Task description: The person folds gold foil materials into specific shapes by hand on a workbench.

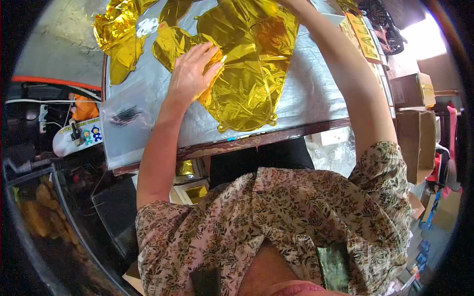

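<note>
A flat gold foil balloon [242, 84] lies spread over the silvery-grey table cover, wrinkled and shiny, with small rounded tabs at its near end. My left hand [192, 71] rests palm down on its left side, fingers stretched out, with bunched orange-gold foil beneath the palm. At the top edge of the view, my right hand [292, 4] is at the balloon's far right side. The frame cuts off its fingers, so what they touch is hidden.
More crumpled gold foil [121, 37] hangs over the table's far left, beside a small white bundle [146, 27]. A clear plastic bag [126, 130] with dark thin pieces covers the near left corner. Cardboard boxes [414, 143] stand at right, near a yellow lettered sign [364, 39].
</note>
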`<state>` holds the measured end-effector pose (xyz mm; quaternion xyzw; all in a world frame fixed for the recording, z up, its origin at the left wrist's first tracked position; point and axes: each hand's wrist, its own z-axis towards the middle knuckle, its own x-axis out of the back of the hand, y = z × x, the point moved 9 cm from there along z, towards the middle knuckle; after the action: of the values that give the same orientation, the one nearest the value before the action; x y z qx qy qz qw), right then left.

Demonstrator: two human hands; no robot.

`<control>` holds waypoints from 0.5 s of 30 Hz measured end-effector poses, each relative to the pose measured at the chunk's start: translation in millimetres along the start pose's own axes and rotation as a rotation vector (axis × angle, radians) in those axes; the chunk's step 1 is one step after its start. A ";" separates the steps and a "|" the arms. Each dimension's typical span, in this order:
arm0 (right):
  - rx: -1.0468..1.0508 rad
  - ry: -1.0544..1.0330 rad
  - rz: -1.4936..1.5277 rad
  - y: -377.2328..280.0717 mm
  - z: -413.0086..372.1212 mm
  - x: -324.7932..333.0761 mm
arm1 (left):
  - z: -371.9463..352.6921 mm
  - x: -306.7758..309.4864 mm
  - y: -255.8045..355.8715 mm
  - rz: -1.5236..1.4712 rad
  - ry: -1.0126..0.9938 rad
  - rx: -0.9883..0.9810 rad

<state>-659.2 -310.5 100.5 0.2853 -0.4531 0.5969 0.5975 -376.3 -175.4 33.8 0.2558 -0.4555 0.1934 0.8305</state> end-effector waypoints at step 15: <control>0.529 -0.196 0.230 -89.7 -235.3 12.8 | -4.5 -3.6 -6.2 0.049 0.021 0.023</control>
<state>-526.3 -108.4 29.3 0.4342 -0.3669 0.7274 0.3844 -371.8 -178.0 27.1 0.2519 -0.4505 0.2218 0.8272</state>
